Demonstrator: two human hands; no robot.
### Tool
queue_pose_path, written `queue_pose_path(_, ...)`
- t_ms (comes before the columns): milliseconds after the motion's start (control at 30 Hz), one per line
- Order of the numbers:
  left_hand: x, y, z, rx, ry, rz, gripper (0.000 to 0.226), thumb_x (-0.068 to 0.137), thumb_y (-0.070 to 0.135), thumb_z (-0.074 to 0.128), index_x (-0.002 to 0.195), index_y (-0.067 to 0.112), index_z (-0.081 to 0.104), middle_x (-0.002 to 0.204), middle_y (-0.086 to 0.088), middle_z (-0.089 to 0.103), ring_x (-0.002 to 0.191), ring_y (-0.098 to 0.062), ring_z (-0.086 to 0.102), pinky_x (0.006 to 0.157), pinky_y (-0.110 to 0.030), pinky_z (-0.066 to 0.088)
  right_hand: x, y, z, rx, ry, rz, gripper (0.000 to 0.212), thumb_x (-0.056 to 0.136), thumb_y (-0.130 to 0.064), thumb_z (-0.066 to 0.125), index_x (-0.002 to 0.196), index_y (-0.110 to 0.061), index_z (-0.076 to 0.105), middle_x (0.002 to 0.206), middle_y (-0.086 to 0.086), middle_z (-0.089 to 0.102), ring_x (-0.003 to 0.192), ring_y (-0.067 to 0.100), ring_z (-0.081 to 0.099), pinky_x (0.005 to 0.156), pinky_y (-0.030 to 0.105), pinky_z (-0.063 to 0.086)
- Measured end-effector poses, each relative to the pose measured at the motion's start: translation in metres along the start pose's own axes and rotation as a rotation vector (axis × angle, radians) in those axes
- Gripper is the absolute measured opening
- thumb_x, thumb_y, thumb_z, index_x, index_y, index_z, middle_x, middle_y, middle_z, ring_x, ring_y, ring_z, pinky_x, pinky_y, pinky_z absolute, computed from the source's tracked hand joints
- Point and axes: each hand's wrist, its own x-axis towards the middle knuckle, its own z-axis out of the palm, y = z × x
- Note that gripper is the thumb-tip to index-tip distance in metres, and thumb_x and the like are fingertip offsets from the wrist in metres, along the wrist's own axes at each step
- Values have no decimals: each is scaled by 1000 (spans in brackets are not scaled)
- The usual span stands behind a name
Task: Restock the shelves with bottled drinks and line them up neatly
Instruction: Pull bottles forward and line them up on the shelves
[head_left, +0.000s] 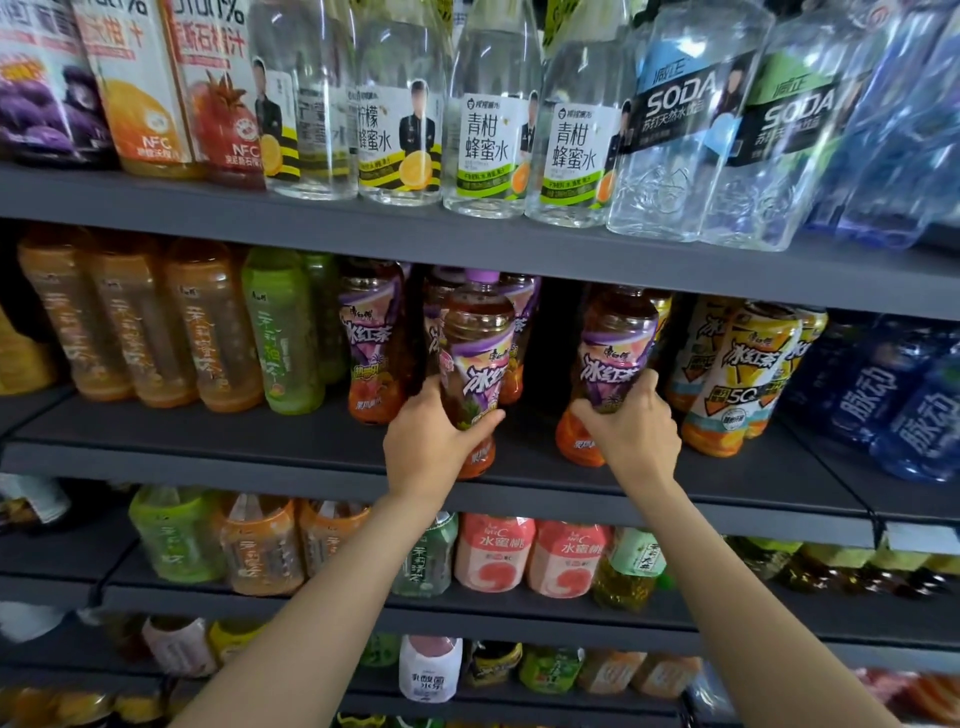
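Store shelving, dark grey, packed w/ drinks. On the middle shelf each hand wraps a purple-label iced tea. Left hand grips the left bottle, which stands upright just above the hand at the shelf's front edge. Right hand grips the right bottle, also upright, set slightly deeper. A dark gap lies btwn them, so next is prob. a push straight back, away from the hands.
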Motion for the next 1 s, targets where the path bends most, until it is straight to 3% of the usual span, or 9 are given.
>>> queue_pose_path(200, 4, 22, 16, 64, -105, 45, 67, 74, 60, 63, 114, 8, 49, 106, -6, 65, 100, -27, 62, 74, -33, 47, 0, 9, -5, 47, -2, -4, 55, 78, -38, 67, 106, -3, 36, 107, 16, 58, 95, 38, 57, 66, 36, 37)
queue_pose_path(500, 7, 26, 22, 66, -355, -19, 62, 83, 37, 66, 125, 3, 36, 121, -14, 57, 113, -31, 56, 87, -36, 46, 1, 11, -3, 36, -37, -47, 54, 79, -39, 66, 109, -5, 36, 109, 13, 57, 93, 37, 58, 65, 35, 39)
queue_pose_path(633, 10, 27, 20, 142, -368, -28, 59, 82, 35, 68, 123, 4, 40, 116, -14, 59, 110, -32, 57, 87, -37, 46, 2, 10, 1, 38, -27, -52, 55, 79, -37, 66, 111, -3, 36, 108, 14, 58, 90, 37, 59, 63, 34, 38)
queue_pose_path(800, 17, 35, 32, 57, -399, -79, 61, 85, 25, 66, 132, 4, 33, 123, -14, 56, 117, -31, 52, 92, -35, 43, 2, 12, 1, 18, -9, -79, 54, 79, -38, 66, 109, -4, 36, 105, 14, 58, 89, 37, 60, 63, 35, 42)
queue_pose_path(1000, 16, 39, 59, -299, -333, -176, 65, 88, 3, 56, 142, 5, 20, 136, -13, 43, 128, -26, 41, 107, -35, 36, 3, 15, -1, 30, -14, -100, 52, 79, -38, 65, 106, -5, 36, 104, 13, 58, 87, 36, 60, 63, 34, 41)
